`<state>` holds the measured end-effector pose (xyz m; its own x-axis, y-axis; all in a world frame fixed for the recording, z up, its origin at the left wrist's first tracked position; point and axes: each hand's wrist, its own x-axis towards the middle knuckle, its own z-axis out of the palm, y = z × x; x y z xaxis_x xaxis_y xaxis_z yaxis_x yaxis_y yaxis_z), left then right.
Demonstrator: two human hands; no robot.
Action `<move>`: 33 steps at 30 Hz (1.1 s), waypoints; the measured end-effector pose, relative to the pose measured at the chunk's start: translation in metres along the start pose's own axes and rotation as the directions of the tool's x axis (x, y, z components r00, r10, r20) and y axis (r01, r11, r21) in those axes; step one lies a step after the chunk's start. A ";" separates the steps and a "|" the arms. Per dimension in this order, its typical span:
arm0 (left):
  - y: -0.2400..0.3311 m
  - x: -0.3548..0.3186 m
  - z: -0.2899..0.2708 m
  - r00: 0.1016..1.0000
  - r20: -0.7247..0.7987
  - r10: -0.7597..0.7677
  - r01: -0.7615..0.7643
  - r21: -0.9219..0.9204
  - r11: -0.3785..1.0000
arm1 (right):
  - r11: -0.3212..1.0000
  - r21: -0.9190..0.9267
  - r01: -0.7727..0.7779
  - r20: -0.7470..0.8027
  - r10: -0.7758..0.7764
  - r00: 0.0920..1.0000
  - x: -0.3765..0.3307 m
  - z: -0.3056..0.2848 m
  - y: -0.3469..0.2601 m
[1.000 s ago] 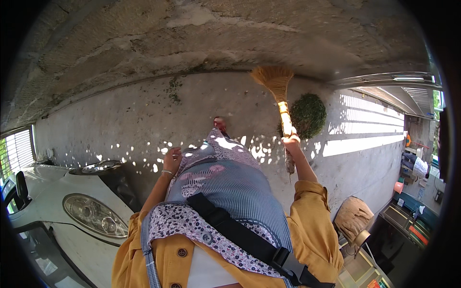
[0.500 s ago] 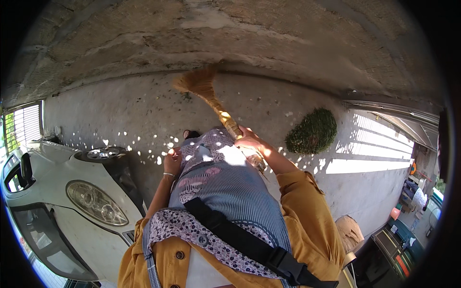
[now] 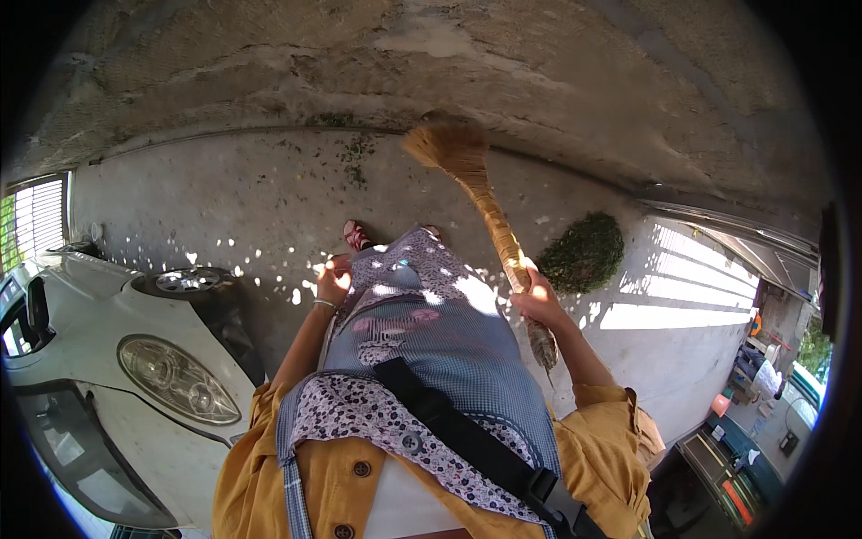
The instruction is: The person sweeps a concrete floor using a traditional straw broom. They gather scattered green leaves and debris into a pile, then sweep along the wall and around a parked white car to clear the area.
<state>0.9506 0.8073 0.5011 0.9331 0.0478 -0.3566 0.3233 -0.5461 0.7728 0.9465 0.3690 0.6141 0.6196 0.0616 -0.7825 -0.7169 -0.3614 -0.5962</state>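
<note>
- Since half a second before, the broom (image 3: 476, 189) had swung rightward, its bristles (image 3: 452, 148) now near the foot of the wall (image 3: 449, 67)
- The right hand (image 3: 539, 301) was closed around the broom's handle (image 3: 505, 247)
- The left hand (image 3: 335, 280) hung beside the apron (image 3: 431, 341); I could not tell whether it gripped cloth
- A green heap (image 3: 584, 251) lay on the floor (image 3: 269, 180) right of the broom, leaf scraps (image 3: 356, 162) left of the bristles

A rough brown-grey wall (image 3: 269, 76) borders a grey concrete floor (image 3: 260, 193). Across the floor from the wall stands a white car (image 3: 175, 449) with an oval headlight (image 3: 180, 378); a bright barred opening (image 3: 40, 216) is near the wall's left end, broad white sunlight bands (image 3: 678, 316) near its right.
</note>
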 end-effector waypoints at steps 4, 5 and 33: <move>-0.023 -0.005 0.007 0.992 0.105 -0.076 0.104 -0.288 0.952 | 0.984 -0.130 -0.121 -0.314 0.074 0.946 0.038 -0.021 0.026; -0.027 -0.007 0.009 0.990 0.124 -0.068 0.100 -0.272 0.957 | 0.984 0.025 -0.174 -0.290 0.174 0.941 0.053 -0.022 0.029; -0.027 -0.019 0.007 0.977 -0.112 -0.183 0.173 -0.097 0.980 | 0.983 0.141 -0.118 0.052 0.111 0.992 0.031 0.013 -0.054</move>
<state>0.9227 0.8146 0.4836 0.8697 0.2405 -0.4311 0.4934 -0.4462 0.7466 0.9998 0.4028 0.6200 0.5186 0.0689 -0.8522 -0.8226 -0.2315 -0.5193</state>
